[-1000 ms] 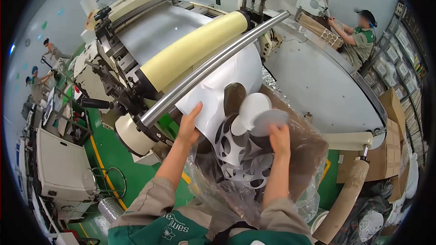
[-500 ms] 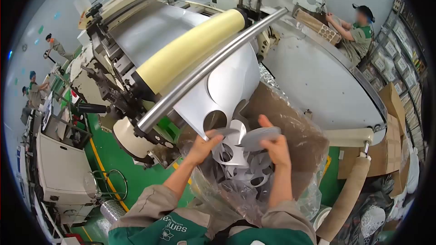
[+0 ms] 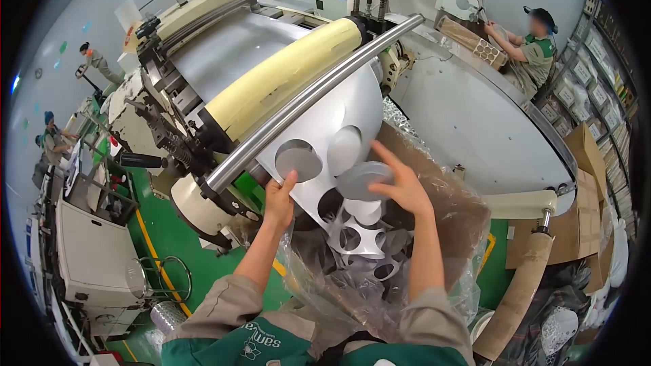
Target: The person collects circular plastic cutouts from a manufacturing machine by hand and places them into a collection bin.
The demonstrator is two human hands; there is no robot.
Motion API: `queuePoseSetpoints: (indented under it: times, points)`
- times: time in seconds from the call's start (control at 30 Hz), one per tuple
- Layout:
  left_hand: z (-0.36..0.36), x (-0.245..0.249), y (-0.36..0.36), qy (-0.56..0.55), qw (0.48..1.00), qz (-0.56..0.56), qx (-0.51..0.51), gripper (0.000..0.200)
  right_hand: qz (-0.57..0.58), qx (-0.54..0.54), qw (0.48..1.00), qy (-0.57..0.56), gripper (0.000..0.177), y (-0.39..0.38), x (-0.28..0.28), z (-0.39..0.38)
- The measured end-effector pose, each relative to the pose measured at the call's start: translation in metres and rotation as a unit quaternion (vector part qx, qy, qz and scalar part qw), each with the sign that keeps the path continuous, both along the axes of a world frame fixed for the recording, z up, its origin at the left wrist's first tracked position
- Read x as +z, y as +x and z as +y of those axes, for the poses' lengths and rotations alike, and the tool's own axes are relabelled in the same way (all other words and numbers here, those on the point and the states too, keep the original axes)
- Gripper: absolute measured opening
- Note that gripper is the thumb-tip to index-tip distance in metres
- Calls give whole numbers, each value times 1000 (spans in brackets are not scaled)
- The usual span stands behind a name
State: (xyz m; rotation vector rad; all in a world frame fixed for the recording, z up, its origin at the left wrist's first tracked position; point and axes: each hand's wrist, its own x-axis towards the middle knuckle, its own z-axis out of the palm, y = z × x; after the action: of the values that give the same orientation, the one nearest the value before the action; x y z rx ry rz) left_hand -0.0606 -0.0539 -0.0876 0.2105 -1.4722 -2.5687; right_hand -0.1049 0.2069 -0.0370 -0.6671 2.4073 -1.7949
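A silvery sheet (image 3: 319, 118) with round cut-outs hangs from the machine's steel bar. My left hand (image 3: 277, 203) is at its left edge, thumb up, pinching what appears to be a grey disc (image 3: 302, 165) in front of a round hole. In my right hand (image 3: 408, 188) is another grey disc (image 3: 364, 179), perhaps more than one stacked; its index finger reaches toward the sheet. Between the hands, a paler disc (image 3: 345, 151) stands out from the sheet. Below, the punched sheet scrap (image 3: 363, 240) drops into a carton lined with clear plastic (image 3: 315, 291).
A yellow roller (image 3: 285, 68) and steel bar (image 3: 315, 105) cross above the hands. Right of the carton stands a large pale machine panel (image 3: 481, 122). A co-worker (image 3: 536, 54) sits beyond it. Cardboard boxes (image 3: 549, 230) stand at right, a stool (image 3: 166, 278) at left.
Both hands have gone up from over the carton to the sheet, the left also moving leftward. The sheet's holes and discs have shifted. The right hand still holds its grey disc.
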Motion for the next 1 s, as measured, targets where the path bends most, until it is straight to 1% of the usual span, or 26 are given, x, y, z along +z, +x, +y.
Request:
queuePoseSetpoints:
  times: [0.03,0.07,0.13,0.17,0.27,0.3,0.33,0.37,0.4,0.43,0.47,0.5,0.53,0.57,0.6,0.63,0.67,0.7,0.73,0.77,0.8,0.87,0.9,0.93,0.97,1.0]
  points:
    - [-4,-7,1,-9,1000,2,-13,21,50,57,988,133,71,-15,16,-11]
    - [-5,-6,4,-21,999,7,-24,21,100,82,955,266,70,-28,24,-23]
    - [-7,0,6,-43,998,17,-48,21,184,103,898,387,63,-51,17,-44]
    - [-9,5,6,-40,997,18,-62,17,224,112,860,445,59,-60,6,-50]
    - [-12,16,16,-158,972,-46,-167,14,236,131,843,464,39,-65,-49,-48]
    - [-15,3,16,-258,944,-49,-200,12,246,90,864,430,31,-56,-67,-33]
    - [0,9,22,-236,951,-33,-198,14,254,48,882,393,23,-42,-84,-10]
    - [11,3,25,-241,955,-49,-166,15,200,2,915,349,25,-18,-81,14]
    - [20,-5,31,-243,959,-65,-132,16,26,-4,958,285,27,6,-61,37]
    - [26,-17,38,-252,956,-60,-139,18,-110,-21,990,85,27,35,-57,54]
    - [32,-26,42,-259,953,-56,-148,19,-240,-40,963,-118,27,56,-52,67]
    - [39,-16,50,-319,927,-60,-186,17,-189,-50,972,-128,26,68,-35,58]
    - [48,-36,54,-267,938,-54,-215,17,-142,-59,978,-139,26,80,-26,43]
    - [55,-43,58,-219,951,-54,-210,16,-49,12,997,-62,27,72,-43,39]
    - [61,-48,60,-173,963,-51,-203,16,6,30,998,-48,23,67,-46,24]
    - [57,-58,58,-181,960,-37,-211,24,-111,16,992,-52,21,65,-57,23]
    - [59,-44,61,-125,977,-63,-163,28,-224,3,973,-58,19,59,-72,21]
    - [60,-17,62,-72,987,-86,-114,34,-226,-92,957,-154,17,60,-95,22]
    - [59,0,57,-18,992,-106,-65,39,-223,-185,924,-250,16,63,-118,27]
    - [44,-5,43,-39,995,-87,-4,46,-201,-248,899,-298,25,66,-134,41]
    - [25,-11,30,-58,994,-70,57,53,-202,-251,830,-455,41,72,-122,46]
    - [9,11,10,-12,999,-40,22,50,-140,-284,844,-434,59,72,-109,59]
    - [7,12,3,0,1000,-28,0,44,-130,-231,897,-354,64,69,-87,58]
    - [6,10,1,4,1000,-26,-4,41,-120,-176,939,-270,70,62,-62,59]
    - [6,7,-2,9,1000,-23,-9,38,-41,-123,982,-139,74,53,-32,51]
    - [9,6,-4,14,1000,-19,-16,35,-23,-66,997,-11,76,40,-6,38]
